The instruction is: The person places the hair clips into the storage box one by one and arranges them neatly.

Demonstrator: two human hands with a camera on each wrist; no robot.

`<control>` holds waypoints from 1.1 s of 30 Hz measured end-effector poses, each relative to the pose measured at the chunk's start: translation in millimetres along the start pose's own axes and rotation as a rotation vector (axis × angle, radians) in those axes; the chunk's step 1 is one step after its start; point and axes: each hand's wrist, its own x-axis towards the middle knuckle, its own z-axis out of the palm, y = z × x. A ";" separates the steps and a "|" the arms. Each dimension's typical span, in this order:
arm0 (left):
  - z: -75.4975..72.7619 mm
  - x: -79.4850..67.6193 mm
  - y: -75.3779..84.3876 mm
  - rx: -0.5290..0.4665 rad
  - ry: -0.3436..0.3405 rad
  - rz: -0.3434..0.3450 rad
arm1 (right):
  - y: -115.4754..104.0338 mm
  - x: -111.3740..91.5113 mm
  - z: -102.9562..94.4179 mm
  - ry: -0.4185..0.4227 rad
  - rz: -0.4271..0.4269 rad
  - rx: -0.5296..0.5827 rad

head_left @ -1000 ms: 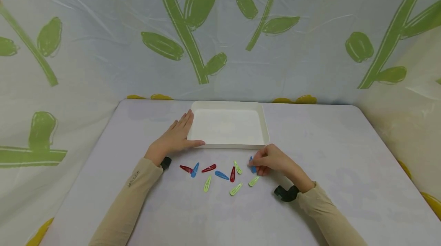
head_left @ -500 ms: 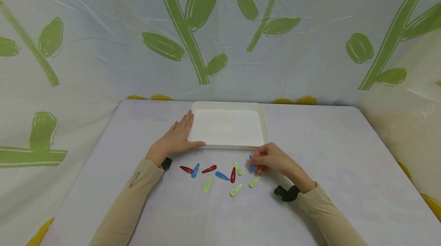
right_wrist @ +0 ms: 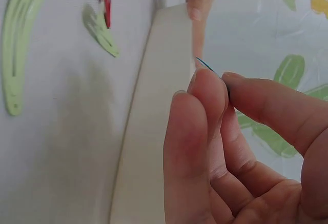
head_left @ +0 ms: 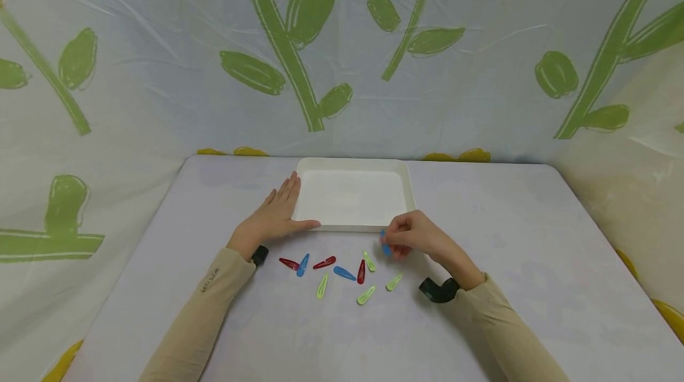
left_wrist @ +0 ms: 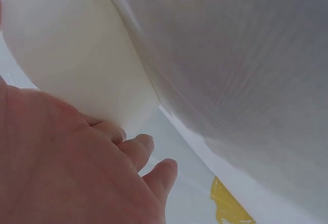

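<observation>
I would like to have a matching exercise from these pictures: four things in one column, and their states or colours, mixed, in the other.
1. Left hand
2. Tray
3. Right hand
4. Light green clips

A. Pinches a blue clip
B. White, rectangular
C. Four, lying loose
D. Touches the tray's left side

Pairs: 1-D, 2-B, 3-A, 4-C
</observation>
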 end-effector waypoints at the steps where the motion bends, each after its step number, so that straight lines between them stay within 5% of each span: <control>1: 1.0 0.5 -0.6 -0.003 -0.002 0.000 | -1.4 1.0 -0.4 0.003 -0.002 -0.003; 33: -0.7 -6.4 0.3 0.070 -0.008 0.041 | -38.8 23.8 -14.9 0.062 -0.039 0.038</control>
